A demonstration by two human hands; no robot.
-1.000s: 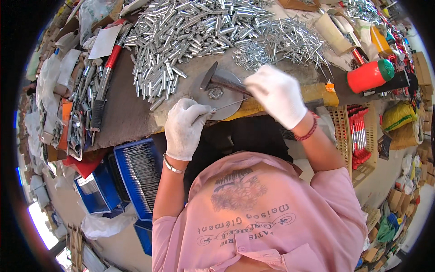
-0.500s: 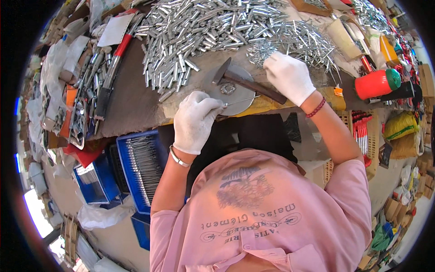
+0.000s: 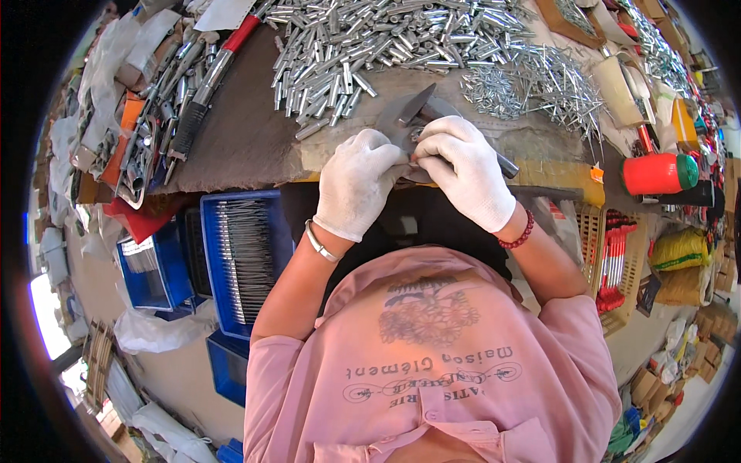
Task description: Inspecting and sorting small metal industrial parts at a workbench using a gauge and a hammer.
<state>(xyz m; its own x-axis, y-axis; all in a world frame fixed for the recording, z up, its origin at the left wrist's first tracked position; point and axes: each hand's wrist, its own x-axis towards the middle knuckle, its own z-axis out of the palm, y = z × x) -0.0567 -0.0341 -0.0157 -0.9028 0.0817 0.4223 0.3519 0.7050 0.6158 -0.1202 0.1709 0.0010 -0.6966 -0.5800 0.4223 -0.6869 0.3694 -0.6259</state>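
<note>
Right hand [image 3: 467,171], knit-gloved, near steel hammer [image 3: 417,106]

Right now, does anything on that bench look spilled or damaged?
Perhaps the brown bench covering: its front edge looks ragged, left of the left hand. The silver tubes lie loosely heaped beyond the hands, so they might look spilled, though I can't tell whether that's intentional.

wht-gloved hands [image 3: 357,185], pink flwr-print shirt [image 3: 428,320]
</note>
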